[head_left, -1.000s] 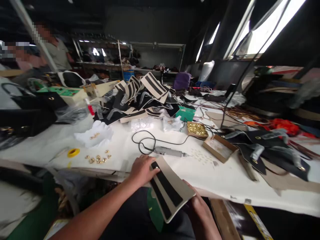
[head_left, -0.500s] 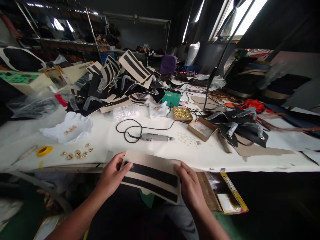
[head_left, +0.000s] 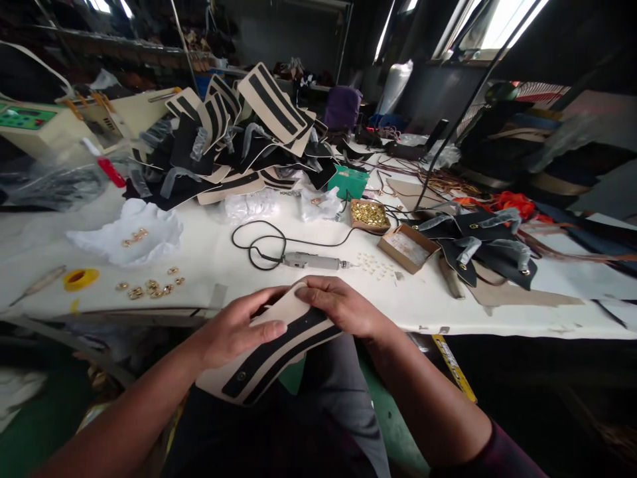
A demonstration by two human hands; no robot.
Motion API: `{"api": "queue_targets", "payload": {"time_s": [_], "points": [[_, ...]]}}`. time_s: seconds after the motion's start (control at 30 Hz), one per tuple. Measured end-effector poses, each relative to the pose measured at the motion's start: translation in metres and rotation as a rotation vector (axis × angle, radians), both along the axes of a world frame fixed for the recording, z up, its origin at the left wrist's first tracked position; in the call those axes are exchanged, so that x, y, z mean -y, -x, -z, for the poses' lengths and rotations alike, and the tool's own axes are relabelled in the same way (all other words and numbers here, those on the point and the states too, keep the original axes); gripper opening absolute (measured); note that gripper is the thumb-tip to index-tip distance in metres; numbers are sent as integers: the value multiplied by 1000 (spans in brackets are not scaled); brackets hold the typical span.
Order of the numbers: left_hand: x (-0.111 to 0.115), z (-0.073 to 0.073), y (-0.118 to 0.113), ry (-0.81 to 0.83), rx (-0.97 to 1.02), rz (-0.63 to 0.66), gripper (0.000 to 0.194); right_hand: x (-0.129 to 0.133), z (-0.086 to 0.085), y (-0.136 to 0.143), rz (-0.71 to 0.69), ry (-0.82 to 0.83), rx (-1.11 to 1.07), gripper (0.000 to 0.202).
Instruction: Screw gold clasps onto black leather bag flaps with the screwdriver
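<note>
A beige panel with two black stripes (head_left: 279, 345) is held over my lap at the table's front edge, tilted and bent. My left hand (head_left: 239, 332) grips its left part, the thumb lying across the striped face. At the upper right end, my right hand (head_left: 338, 305) pinches the panel, thumb on top and fingers behind. A small round metal piece shows near the panel's lower left end. Just beyond my hands lies a grey electric screwdriver (head_left: 313, 261) with a black cable, its tip beside scattered small screws (head_left: 375, 267).
Gold hardware (head_left: 153, 288), yellow tape (head_left: 81, 279) and white wrapping (head_left: 127, 232) lie left on the white table (head_left: 199, 265). A pile of striped panels (head_left: 273, 103) stands behind. Right are a box of gold pieces (head_left: 369, 214), an open carton (head_left: 408, 248) and black pieces (head_left: 490, 249).
The panel has turned from lying crosswise to slanting, its left end now lower and nearer me. My right hand has moved left and up onto its upper end, closer to my left hand.
</note>
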State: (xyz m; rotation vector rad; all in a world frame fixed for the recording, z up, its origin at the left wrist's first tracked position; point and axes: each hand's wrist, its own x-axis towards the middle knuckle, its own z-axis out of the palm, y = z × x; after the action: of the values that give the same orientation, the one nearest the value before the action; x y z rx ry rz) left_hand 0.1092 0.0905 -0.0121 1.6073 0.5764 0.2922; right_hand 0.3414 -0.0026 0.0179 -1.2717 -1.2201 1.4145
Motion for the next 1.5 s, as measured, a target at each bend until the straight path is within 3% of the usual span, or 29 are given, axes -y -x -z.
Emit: {"api": "queue_targets", "payload": {"time_s": [0.1,0.2,0.3,0.4,0.53,0.63,0.73,0.87,1.07,1.17,1.27,1.37,1.5], "points": [[-16,-6,-18,77,11,176,52,-12,-7,3,-87,-46,15,38],[-25,3,-23,130,-26,201,43,-22,-5,1,-110,-49,26,39],[-28,21,-22,136,-87,92,43,-26,13,-3,14,-34,71,38],[-27,39,-23,121,-126,-80,44,-24,42,-6,199,-13,126,46],[-21,52,-30,122,-69,-277,41,-17,76,-5,344,57,154,59],[-12,53,-31,81,-70,-348,39,-15,86,-1,391,70,194,55],[-3,52,-25,63,-114,-326,37,-15,88,3,332,88,203,46],[9,55,-16,-142,-194,-328,28,-18,88,9,306,72,383,33],[22,76,-20,-751,-284,-513,66,-23,88,14,330,33,614,40],[20,84,-20,-943,-255,-474,58,-26,87,13,318,20,662,36],[15,89,-18,-1022,-235,-385,35,-28,87,14,314,-12,676,28],[13,92,-18,-1021,-220,-360,28,-30,89,16,308,-21,706,26],[17,97,-18,-932,-120,-447,47,-26,87,18,311,-32,646,26]]}}
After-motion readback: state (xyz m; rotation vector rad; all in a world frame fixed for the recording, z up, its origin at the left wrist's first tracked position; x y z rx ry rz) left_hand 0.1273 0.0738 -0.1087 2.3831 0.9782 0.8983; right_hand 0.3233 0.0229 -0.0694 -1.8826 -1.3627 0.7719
